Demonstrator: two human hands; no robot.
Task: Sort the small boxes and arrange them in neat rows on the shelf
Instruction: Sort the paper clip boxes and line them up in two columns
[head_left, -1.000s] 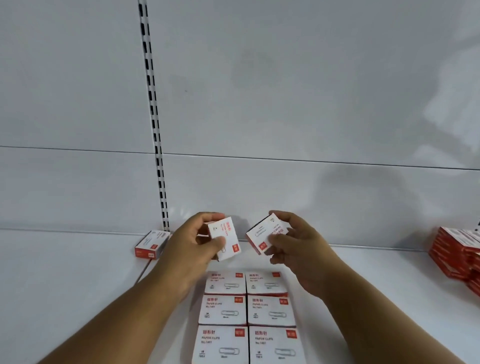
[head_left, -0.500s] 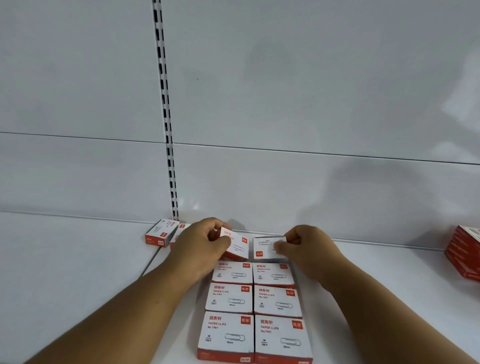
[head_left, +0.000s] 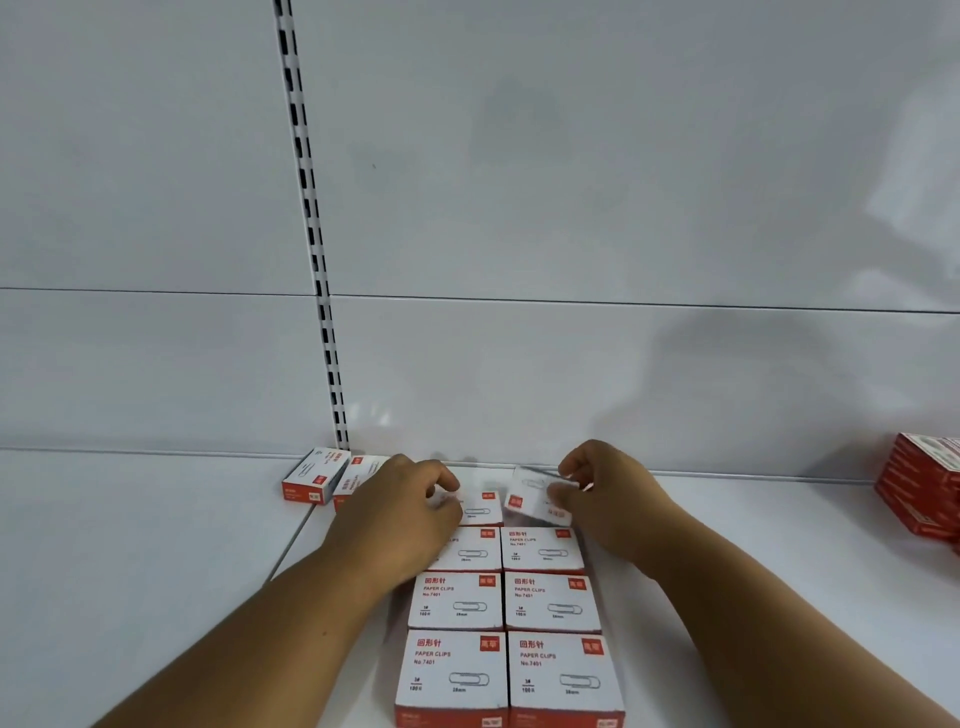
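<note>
From the head camera I see both hands at the far end of a double column of paper-clip boxes, low in the centre of the frame. My left hand (head_left: 410, 506) has its fingers curled down over the left back box (head_left: 480, 508), which lies flat on the shelf (head_left: 156, 545) and touches the row in front of it. My right hand (head_left: 605, 493) pinches the right back box (head_left: 535, 496) between thumb and fingertips; that box is tilted, blurred, and not squared up with its neighbour. I cannot tell whether its underside touches the shelf. In front of them, six arranged boxes (head_left: 506, 623) sit in three tidy pairs, edges touching, labels up. Just left of my left hand, two loose boxes (head_left: 324, 480) lie skewed against the back panel near the slotted upright (head_left: 317, 260). At the right edge of the frame stands a stack of red boxes (head_left: 922, 491).
</note>
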